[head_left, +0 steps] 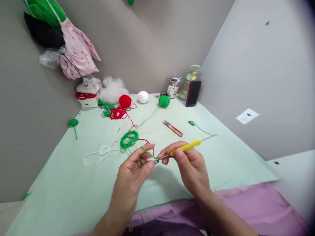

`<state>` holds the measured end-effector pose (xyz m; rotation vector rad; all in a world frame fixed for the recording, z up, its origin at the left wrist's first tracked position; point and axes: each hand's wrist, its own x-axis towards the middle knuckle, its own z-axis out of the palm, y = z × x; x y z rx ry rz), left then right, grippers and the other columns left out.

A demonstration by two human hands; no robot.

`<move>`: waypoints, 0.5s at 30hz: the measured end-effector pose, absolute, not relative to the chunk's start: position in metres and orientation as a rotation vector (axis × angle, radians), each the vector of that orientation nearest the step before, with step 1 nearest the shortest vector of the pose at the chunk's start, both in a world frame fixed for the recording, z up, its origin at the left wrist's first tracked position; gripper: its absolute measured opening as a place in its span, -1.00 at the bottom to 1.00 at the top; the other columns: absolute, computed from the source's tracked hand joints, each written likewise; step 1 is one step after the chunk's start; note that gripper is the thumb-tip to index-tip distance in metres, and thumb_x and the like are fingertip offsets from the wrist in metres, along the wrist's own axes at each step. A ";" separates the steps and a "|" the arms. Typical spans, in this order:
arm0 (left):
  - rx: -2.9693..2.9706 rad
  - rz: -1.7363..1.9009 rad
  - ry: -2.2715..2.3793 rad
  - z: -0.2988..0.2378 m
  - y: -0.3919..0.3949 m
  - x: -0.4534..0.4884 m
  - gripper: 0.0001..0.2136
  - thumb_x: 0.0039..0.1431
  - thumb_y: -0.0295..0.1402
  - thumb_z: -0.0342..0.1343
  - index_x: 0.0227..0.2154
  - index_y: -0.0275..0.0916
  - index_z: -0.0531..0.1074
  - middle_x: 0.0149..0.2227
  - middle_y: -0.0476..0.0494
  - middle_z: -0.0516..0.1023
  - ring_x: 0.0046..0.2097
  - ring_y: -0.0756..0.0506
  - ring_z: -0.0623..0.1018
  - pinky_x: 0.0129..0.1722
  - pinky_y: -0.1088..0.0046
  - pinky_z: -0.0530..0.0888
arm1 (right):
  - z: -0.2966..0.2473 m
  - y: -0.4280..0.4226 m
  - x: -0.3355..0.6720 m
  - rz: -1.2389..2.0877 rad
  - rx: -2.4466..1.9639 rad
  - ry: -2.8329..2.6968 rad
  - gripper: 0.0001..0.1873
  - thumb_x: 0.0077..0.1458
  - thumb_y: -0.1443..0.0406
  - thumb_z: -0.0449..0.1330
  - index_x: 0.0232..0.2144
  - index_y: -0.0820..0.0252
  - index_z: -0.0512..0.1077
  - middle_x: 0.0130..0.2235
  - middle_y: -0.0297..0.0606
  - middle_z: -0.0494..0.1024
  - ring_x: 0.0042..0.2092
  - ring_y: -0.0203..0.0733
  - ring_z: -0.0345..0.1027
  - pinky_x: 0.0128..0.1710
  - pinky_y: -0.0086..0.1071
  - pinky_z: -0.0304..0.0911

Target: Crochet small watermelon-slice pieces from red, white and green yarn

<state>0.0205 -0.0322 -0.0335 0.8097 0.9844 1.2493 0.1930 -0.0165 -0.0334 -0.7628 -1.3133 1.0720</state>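
My right hand point(189, 167) grips a crochet hook with a yellow handle point(185, 147); its metal shaft sticks out up and to the right. The hook's working tip meets a small white and green crochet piece point(152, 159), pinched between the thumb and fingers of my left hand point(136, 168). Green yarn point(145, 151) runs over my left fingers and back to a loose green coil point(129, 139) on the pale green cloth point(73, 183). A strand leads on to a green yarn ball point(163, 101) at the back.
Orange-handled snips point(173, 128) lie behind my hands. A loose white yarn loop point(100, 154), red yarn tangle point(118, 112), red ball point(125, 100) and white ball point(143, 96) sit further back. A jar, bottle and phone point(193, 93) stand in the corner. Purple fabric point(246, 203) covers the near edge.
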 end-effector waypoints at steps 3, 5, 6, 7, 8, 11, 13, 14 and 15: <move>0.887 1.296 1.051 -0.035 -0.034 0.023 -0.75 0.22 -0.33 0.42 -0.04 -0.03 0.72 -0.34 0.02 0.53 -0.26 -0.01 0.47 -0.21 0.53 0.42 | -0.033 -0.022 0.194 0.761 -0.794 -1.542 -0.76 0.51 0.29 0.11 -0.07 0.05 0.61 -0.19 -0.23 0.71 -0.23 -0.22 0.60 -0.19 -0.34 0.54; 0.902 1.333 1.088 -0.035 -0.035 0.025 -0.73 0.20 -0.35 0.43 -0.03 -0.06 0.72 -0.35 0.03 0.51 -0.28 -0.01 0.45 -0.22 0.54 0.42 | -0.035 -0.024 0.194 0.483 -0.750 -1.753 -0.76 0.49 0.35 0.11 0.01 0.10 0.57 -0.15 -0.15 0.72 -0.17 -0.15 0.61 -0.16 -0.29 0.54; 0.887 1.353 1.090 -0.035 -0.036 0.026 -0.70 0.18 -0.35 0.45 -0.01 -0.06 0.71 -0.35 0.04 0.51 -0.29 0.00 0.44 -0.23 0.55 0.43 | -0.036 -0.025 0.194 0.336 -0.719 -1.861 -0.76 0.47 0.38 0.13 0.04 0.14 0.57 -0.13 -0.10 0.72 -0.15 -0.11 0.61 -0.15 -0.27 0.54; 0.850 1.364 1.072 -0.035 -0.036 0.026 -0.65 0.15 -0.33 0.47 0.02 -0.07 0.69 -0.35 0.04 0.51 -0.30 0.00 0.44 -0.23 0.57 0.43 | -0.037 -0.026 0.194 0.201 -0.699 -1.957 -0.75 0.44 0.41 0.15 0.05 0.18 0.57 -0.11 -0.05 0.72 -0.11 -0.07 0.60 -0.14 -0.25 0.55; 0.792 1.351 1.035 -0.035 -0.036 0.026 -0.59 0.12 -0.31 0.50 0.06 -0.06 0.67 -0.34 0.05 0.51 -0.31 0.02 0.44 -0.24 0.58 0.43 | -0.038 -0.026 0.194 0.094 -0.693 -2.017 -0.73 0.41 0.44 0.18 0.06 0.20 0.58 -0.10 -0.02 0.72 -0.09 -0.05 0.60 -0.12 -0.24 0.55; 0.566 1.220 0.871 -0.032 -0.032 0.023 -0.49 0.08 -0.28 0.54 0.12 -0.11 0.63 -0.35 0.06 0.52 -0.44 0.11 0.34 -0.30 0.64 0.41 | -0.039 -0.026 0.193 0.131 -0.730 -1.927 -0.71 0.40 0.44 0.21 0.07 0.12 0.61 -0.11 -0.06 0.69 -0.10 -0.06 0.59 -0.15 -0.24 0.55; 0.482 1.152 0.812 -0.030 -0.029 0.020 -0.51 0.07 -0.28 0.54 0.09 -0.16 0.65 -0.40 0.08 0.49 -0.50 0.15 0.28 -0.30 0.63 0.42 | -0.037 -0.023 0.193 0.390 -0.743 -1.715 -0.74 0.44 0.39 0.17 0.01 0.05 0.63 -0.18 -0.15 0.67 -0.19 -0.11 0.56 -0.21 -0.26 0.53; 0.480 1.147 0.809 -0.029 -0.029 0.019 -0.52 0.07 -0.28 0.54 0.08 -0.18 0.66 -0.41 0.09 0.48 -0.51 0.15 0.26 -0.29 0.62 0.43 | -0.036 -0.022 0.192 0.530 -0.734 -1.611 -0.75 0.46 0.36 0.15 -0.02 0.04 0.63 -0.21 -0.19 0.66 -0.25 -0.15 0.54 -0.24 -0.27 0.51; 0.498 1.153 0.816 -0.028 -0.029 0.020 -0.53 0.07 -0.29 0.54 0.07 -0.18 0.67 -0.42 0.08 0.48 -0.51 0.14 0.28 -0.28 0.61 0.43 | -0.035 -0.020 0.191 0.650 -0.722 -1.533 -0.75 0.48 0.33 0.14 -0.06 0.03 0.64 -0.24 -0.22 0.65 -0.28 -0.17 0.52 -0.27 -0.28 0.50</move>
